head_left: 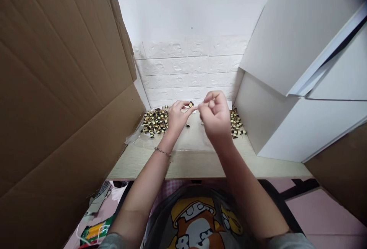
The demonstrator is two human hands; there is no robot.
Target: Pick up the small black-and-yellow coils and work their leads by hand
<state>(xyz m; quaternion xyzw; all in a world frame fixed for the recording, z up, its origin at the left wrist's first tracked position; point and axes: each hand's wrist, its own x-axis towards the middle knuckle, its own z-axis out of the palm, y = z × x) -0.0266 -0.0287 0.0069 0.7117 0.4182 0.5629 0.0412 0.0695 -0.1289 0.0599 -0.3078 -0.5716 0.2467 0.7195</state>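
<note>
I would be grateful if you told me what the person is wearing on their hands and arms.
The left hand is ungloved, with a thin, silvery, chain-like bracelet at the wrist. The right hand is ungloved too, without a bracelet. Grey sleeves leave both forearms uncovered.

I can't read any lettering or numbers from here; the green-and-yellow packet (95, 231) may carry print, too small to tell.
</note>
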